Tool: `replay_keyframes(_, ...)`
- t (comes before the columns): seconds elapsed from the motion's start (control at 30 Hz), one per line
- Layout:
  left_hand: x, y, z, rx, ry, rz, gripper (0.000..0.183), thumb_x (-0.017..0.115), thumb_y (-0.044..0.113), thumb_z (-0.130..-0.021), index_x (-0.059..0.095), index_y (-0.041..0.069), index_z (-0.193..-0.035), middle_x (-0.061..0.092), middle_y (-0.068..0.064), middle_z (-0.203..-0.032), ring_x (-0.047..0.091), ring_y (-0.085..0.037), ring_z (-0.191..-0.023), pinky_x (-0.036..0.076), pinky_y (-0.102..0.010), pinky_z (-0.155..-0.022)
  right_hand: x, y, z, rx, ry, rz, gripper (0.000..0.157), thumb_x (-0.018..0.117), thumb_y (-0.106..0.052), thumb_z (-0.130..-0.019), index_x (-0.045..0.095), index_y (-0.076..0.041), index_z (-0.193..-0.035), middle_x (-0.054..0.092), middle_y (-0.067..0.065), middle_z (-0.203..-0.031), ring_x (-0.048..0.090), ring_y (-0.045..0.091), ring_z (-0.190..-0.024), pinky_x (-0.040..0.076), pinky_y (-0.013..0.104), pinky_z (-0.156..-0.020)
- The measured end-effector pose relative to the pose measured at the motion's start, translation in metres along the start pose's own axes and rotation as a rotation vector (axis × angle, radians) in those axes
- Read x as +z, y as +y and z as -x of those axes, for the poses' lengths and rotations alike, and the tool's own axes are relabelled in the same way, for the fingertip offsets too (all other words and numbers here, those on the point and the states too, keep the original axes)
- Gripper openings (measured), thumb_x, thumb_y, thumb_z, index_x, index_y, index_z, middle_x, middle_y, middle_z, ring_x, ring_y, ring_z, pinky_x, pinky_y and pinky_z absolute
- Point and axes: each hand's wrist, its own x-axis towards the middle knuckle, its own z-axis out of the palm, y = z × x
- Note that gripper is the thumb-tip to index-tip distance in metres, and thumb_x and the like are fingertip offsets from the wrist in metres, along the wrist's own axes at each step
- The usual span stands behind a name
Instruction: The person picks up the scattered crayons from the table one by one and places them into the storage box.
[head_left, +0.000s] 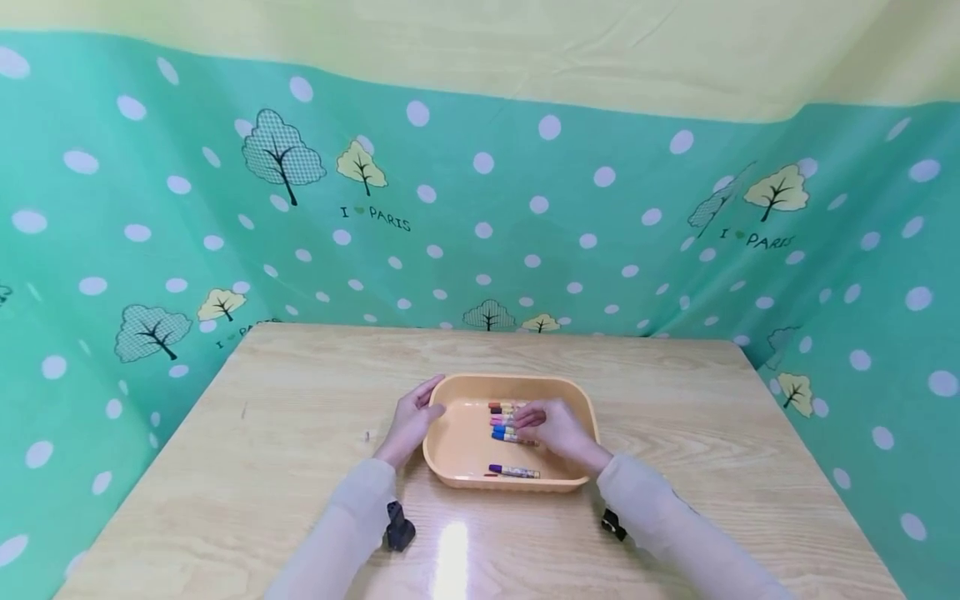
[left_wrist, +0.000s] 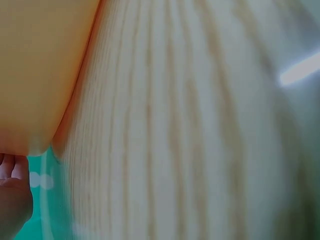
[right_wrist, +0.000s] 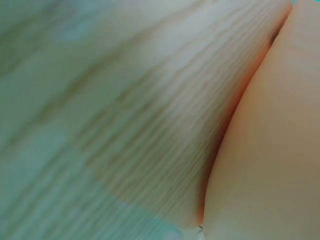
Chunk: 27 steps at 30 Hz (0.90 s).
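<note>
A peach plastic tray (head_left: 465, 483) stands on the wooden table, with my left hand (head_left: 411, 421) holding its left side, thumb over the rim and fingers outside. In the left wrist view, fingers (left_wrist: 15, 170) of that hand lie at the tray's wall (left_wrist: 45, 75). Inside the tray several wrapped crayons lie in a row, among them an orange crayon (head_left: 498, 406) and a blue crayon (head_left: 504, 437). Over their right ends my right hand (head_left: 558, 429) has bent fingers; I cannot tell whether they pinch a crayon. Nearer the front wall lies a purple-tipped crayon (head_left: 516, 472).
A short reddish piece (head_left: 491, 475) lies beside the purple-tipped crayon. On the wooden table (head_left: 300, 400), a small bit (head_left: 367, 436) lies left of the tray. A green dotted curtain (head_left: 480, 250) hangs behind the table and at its sides.
</note>
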Motion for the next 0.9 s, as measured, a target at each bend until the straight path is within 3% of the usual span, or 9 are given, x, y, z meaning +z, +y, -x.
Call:
replay_keyframes(0.3, 0.001, -0.004, 0.001, -0.003, 0.015, -0.013, 0.057, 0.051, -0.003, -0.081, 0.043, 0.008, -0.136, 0.044, -0.016, -0.139, 0.045, -0.030, -0.125, 0.043, -0.035, -0.101, -0.006, -0.002, 0.004, -0.021, 0.025, -0.115, 0.028, 0.069, 0.001, -0.074, 0.065, -0.001, -0.102, 0.069, 0.011, -0.093, 0.065, 0.016, -0.082, 0.056, 0.024, -0.075)
replay_keyframes(0.57, 0.001, -0.003, 0.001, -0.004, 0.005, -0.009, 0.057, 0.051, -0.003, -0.082, 0.041, 0.008, -0.137, 0.043, -0.017, -0.139, 0.045, -0.030, -0.125, 0.043, -0.034, -0.101, -0.050, -0.006, 0.018, -0.066, 0.064, -0.143, 0.033, 0.067, -0.004, -0.078, 0.062, 0.003, -0.110, 0.066, 0.017, -0.106, 0.065, 0.018, -0.091, 0.056, 0.025, -0.081)
replay_keyframes(0.9, 0.001, -0.002, 0.001, 0.001, 0.000, 0.006, 0.057, 0.050, -0.003, -0.084, 0.039, 0.007, -0.138, 0.040, -0.018, -0.141, 0.041, -0.030, -0.128, 0.040, -0.034, -0.103, -0.102, 0.011, 0.050, -0.106, 0.163, -0.084, 0.030, 0.068, -0.005, -0.079, 0.063, 0.006, -0.107, 0.066, 0.022, -0.104, 0.064, -0.002, -0.082, 0.055, 0.017, -0.074)
